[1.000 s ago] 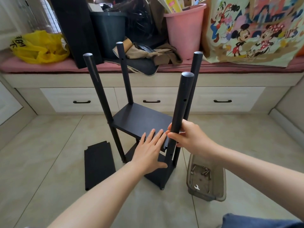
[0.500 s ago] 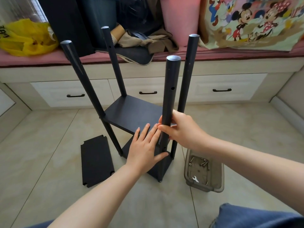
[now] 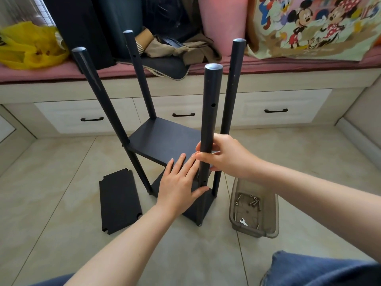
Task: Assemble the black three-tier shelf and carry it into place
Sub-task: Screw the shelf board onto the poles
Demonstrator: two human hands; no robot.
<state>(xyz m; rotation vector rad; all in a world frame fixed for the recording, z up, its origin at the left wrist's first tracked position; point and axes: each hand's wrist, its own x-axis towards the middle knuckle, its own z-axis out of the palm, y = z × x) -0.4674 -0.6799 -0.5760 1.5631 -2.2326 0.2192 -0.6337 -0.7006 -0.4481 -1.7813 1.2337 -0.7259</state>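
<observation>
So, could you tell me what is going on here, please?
A person is assembling a black shelf on the floor. The right hand grips the near post while the left hand lies flat on the middle board. The third board lies loose beside it; a tray holds bolts and a wrench.

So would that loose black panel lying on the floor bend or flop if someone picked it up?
Probably stiff: the flat black rectangular panel lies dead flat with crisp edges and notched corners. Likely light for its size, as it looks thin.
</observation>
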